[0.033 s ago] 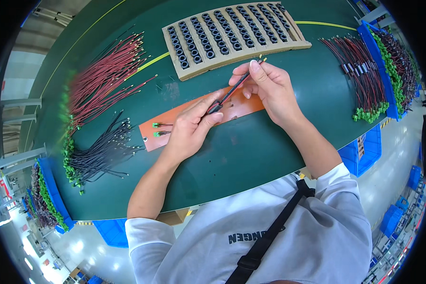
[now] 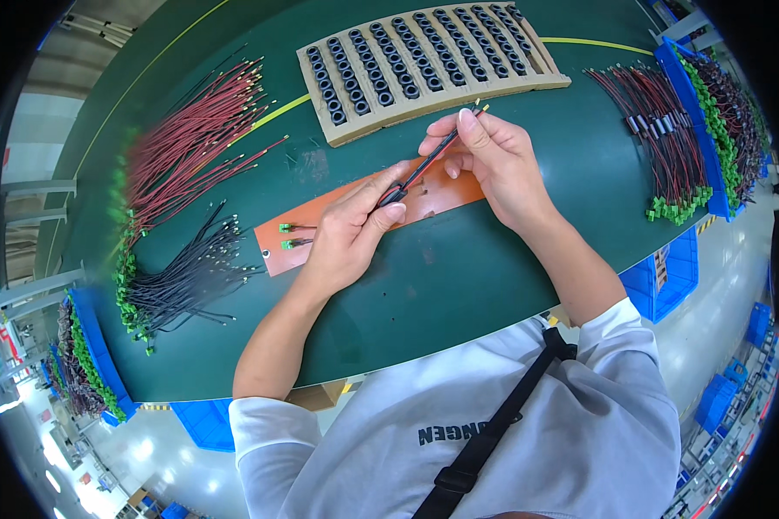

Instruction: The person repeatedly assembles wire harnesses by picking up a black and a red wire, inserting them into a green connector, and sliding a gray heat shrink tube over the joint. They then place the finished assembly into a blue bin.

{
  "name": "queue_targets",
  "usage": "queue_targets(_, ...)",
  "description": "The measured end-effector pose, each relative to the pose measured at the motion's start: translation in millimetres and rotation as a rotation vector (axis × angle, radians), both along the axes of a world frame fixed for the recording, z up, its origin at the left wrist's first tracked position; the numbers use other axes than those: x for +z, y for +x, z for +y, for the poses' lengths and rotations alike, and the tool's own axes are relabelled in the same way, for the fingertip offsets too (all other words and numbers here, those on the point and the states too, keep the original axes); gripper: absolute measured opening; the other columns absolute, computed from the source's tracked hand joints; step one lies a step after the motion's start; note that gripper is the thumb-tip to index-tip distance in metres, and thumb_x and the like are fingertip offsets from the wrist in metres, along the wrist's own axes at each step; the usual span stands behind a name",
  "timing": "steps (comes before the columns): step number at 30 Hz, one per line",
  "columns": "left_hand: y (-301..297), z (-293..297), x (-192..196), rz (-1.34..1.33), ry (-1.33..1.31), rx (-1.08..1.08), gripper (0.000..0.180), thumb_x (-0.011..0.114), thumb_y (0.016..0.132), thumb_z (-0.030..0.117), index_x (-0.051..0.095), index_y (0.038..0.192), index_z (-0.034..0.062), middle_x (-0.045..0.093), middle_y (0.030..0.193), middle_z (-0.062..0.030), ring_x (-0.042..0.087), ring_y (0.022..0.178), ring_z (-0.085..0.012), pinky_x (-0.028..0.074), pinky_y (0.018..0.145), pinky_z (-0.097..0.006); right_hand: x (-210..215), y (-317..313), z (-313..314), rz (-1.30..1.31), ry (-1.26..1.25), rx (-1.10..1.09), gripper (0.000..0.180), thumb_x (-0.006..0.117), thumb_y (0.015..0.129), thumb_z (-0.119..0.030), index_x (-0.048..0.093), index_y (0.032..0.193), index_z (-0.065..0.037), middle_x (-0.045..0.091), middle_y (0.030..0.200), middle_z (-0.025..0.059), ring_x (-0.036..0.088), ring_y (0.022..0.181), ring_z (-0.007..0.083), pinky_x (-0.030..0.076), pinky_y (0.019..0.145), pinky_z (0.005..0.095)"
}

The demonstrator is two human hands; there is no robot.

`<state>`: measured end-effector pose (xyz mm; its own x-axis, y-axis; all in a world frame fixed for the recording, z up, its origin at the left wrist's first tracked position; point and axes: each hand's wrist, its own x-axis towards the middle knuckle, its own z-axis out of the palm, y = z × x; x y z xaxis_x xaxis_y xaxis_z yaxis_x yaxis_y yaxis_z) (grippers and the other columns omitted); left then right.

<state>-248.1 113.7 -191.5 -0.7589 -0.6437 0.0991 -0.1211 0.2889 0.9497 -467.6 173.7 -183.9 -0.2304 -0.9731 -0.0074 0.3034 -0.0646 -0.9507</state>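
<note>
On the green oval table [image 2: 459, 285], the flat orange rectangular mat [image 2: 320, 227] lies at the centre, under both hands. The left hand [image 2: 350, 229] and right hand [image 2: 498, 160] hold the thin black wire pair with metal tips [image 2: 428, 160] between them above the mat. Behind the mat lies the beige cardboard tray of black ring cores [image 2: 424, 65]. Left of the mat lie the bundle of red wires [image 2: 190, 147] and, nearer the person, the bundle of black wires [image 2: 186, 277]. Right of the hands lies the pile of finished red-and-black wire sets [image 2: 666, 147], beside the blue plastic bin [image 2: 692, 112].

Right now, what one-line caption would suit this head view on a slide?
Two hands, left hand and right hand, hold a pair of wires above an orange mat.
</note>
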Motion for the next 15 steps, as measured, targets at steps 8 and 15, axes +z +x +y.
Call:
queue_targets(8, 4.5, -1.1, -2.1, -0.051, 0.000, -0.052, 0.039, 0.058, 0.103, 0.018, 0.059, 0.138, 0.0011, 0.069, 0.104, -0.0089, 0.064, 0.089, -0.0157, 0.050, 0.083, -0.029, 1.4, -0.5, 1.6, -0.110, 0.108, 0.039, 0.039, 0.052, 0.107, -0.037, 0.070, 0.103, -0.002, 0.074, 0.095, 0.0101, 0.066, 0.084, 0.0123, 0.048, 0.070, 0.0246)
queue_targets(15, 1.5, -2.5, 3.5, -0.049, 0.030, -0.032, 0.032, 0.059, 0.101, 0.011, 0.064, 0.131, 0.0001, 0.065, 0.093, -0.0035, 0.059, 0.082, -0.0107, 0.049, 0.078, -0.027, -1.0, -8.2, 3.7, -0.177, 0.068, 0.092, 0.040, 0.054, 0.106, -0.039, 0.069, 0.106, -0.002, 0.074, 0.098, 0.0117, 0.068, 0.088, 0.0156, 0.050, 0.070, 0.0260)
